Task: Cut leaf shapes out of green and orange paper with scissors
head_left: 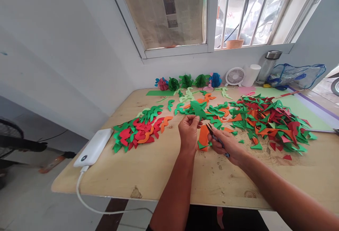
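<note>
My left hand (188, 129) pinches a piece of green paper (198, 109) between thumb and fingers, above the middle of the table. Just to its right, my right hand (225, 143) is closed round a pair of scissors (217, 140). The dark blades point up and left, close to the green paper; I cannot tell whether they touch it. Beneath and between my hands lies an orange piece of paper (203, 137) with a bit of green at its lower edge. Cut green and orange shapes (214, 111) lie just beyond my hands.
Left on the wooden table (148, 171) lie curved red, green and orange cutouts (136, 132), beside a white power bank (94, 147) with a cable. Paper scraps (267, 121) heap up on the right. Honeycomb paper figures (186, 81), a small fan (235, 76) and a bottle (268, 68) line the back.
</note>
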Action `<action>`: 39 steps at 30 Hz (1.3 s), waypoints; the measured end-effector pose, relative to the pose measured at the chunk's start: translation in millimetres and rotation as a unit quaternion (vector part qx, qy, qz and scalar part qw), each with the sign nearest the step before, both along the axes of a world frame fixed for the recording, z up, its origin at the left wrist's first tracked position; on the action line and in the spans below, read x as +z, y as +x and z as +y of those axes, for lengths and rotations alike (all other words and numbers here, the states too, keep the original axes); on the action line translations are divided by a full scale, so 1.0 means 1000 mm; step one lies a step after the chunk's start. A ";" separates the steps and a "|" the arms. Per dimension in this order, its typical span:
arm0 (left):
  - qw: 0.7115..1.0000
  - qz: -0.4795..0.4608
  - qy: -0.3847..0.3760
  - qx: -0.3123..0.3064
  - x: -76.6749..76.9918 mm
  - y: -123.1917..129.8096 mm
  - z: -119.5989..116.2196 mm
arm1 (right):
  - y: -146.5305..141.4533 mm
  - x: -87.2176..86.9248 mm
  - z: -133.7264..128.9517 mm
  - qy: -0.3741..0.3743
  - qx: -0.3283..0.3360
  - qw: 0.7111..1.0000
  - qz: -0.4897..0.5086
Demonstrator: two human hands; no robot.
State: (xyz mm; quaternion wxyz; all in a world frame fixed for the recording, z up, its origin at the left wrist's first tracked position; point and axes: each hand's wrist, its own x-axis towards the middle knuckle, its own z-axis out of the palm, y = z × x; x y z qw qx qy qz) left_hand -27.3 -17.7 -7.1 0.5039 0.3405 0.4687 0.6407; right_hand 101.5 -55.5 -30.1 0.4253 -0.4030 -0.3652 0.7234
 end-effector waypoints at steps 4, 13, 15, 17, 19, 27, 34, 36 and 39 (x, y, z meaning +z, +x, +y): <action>1.000 0.013 -0.007 -0.019 0.001 0.000 -0.001 | 0.002 0.002 0.001 0.004 -0.009 1.000 0.002; 0.996 -0.022 -0.037 -0.076 0.002 0.000 -0.001 | 0.004 -0.002 0.002 0.000 -0.009 1.000 -0.020; 0.995 -0.020 -0.038 -0.086 0.002 0.000 -0.002 | 0.003 -0.001 0.002 0.000 -0.011 1.000 -0.017; 0.994 -0.013 -0.038 -0.099 0.001 0.000 -0.002 | 0.003 -0.001 0.002 0.004 -0.014 1.000 -0.010; 0.993 -0.006 -0.039 -0.111 0.001 0.000 -0.003 | 0.003 0.000 0.002 0.009 -0.015 1.000 -0.006; 0.986 0.023 -0.024 -0.164 -0.003 0.001 -0.004 | 0.003 0.001 0.002 0.011 -0.031 0.999 -0.013; 0.979 0.029 -0.012 -0.201 -0.006 -0.001 -0.005 | 0.003 -0.001 0.002 0.016 -0.036 0.999 -0.012; 0.978 0.032 -0.013 -0.204 -0.005 -0.001 -0.006 | 0.003 -0.001 0.002 0.017 -0.037 0.999 -0.008; 0.977 0.030 -0.014 -0.211 -0.004 -0.001 -0.006 | 0.003 0.000 0.002 0.016 -0.036 0.999 -0.007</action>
